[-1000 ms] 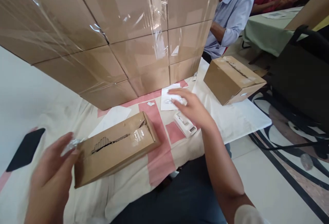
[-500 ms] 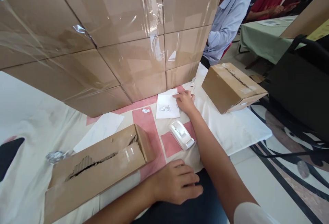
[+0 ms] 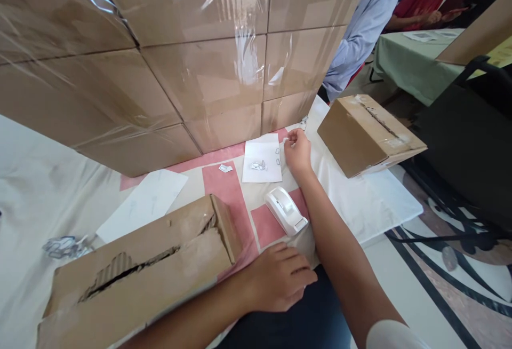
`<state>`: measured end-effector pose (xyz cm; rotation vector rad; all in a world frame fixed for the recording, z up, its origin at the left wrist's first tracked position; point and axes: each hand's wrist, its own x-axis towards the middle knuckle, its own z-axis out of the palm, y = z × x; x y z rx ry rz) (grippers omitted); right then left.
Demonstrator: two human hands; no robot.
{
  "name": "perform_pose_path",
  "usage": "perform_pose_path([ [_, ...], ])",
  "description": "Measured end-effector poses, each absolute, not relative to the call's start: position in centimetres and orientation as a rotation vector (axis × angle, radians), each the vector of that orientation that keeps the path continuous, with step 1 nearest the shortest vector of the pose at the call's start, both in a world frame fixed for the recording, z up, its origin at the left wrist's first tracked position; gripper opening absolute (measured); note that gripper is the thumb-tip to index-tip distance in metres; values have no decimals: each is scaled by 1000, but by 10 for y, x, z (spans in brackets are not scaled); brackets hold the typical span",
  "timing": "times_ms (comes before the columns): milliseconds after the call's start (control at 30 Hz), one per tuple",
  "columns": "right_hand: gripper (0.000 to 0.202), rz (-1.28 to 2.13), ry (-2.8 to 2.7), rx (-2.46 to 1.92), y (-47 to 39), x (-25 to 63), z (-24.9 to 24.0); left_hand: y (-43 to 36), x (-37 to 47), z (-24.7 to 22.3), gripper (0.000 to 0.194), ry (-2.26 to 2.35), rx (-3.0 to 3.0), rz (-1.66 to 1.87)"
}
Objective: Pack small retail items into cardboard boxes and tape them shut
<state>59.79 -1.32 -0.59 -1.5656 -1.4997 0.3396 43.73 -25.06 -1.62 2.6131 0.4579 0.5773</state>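
A white paper sheet (image 3: 256, 149) lies on the pink-and-cream cloth, bearing a grey sketch-like figure (image 3: 258, 166) and two small outlined shapes near its right edge. Beside that edge is my right hand (image 3: 299, 154), fingers curled into a pinch; a tiny white bit shows at the fingertips, too small to name. Between the sheet and my body stands a white tape dispenser (image 3: 286, 210). My left hand (image 3: 280, 279) rests at the near cloth edge, fingers loosely bent and slightly apart, with nothing visible in it.
Taped cardboard boxes (image 3: 224, 77) form a wall behind the sheet. One carton (image 3: 136, 269) lies at left, another (image 3: 370, 135) at right. A paper scrap (image 3: 225, 168), a larger sheet (image 3: 146, 202) and crumpled plastic (image 3: 66, 246) are on the cloth. Two people sit beyond.
My right hand has drawn off the sheet to its right side, and its fingers have curled in from pointing. The left hand has barely moved. The view has shifted slightly.
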Motion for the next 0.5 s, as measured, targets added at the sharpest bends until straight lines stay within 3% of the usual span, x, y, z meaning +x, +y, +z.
perform_pose_path([
  [333, 12, 536, -1332, -1197, -57, 596, 63, -250, 439, -18, 19, 454, 2631, 524],
  [500, 18, 751, -1314, -1022, -119, 584, 109, -249, 437, -17, 18, 475, 2636, 473],
])
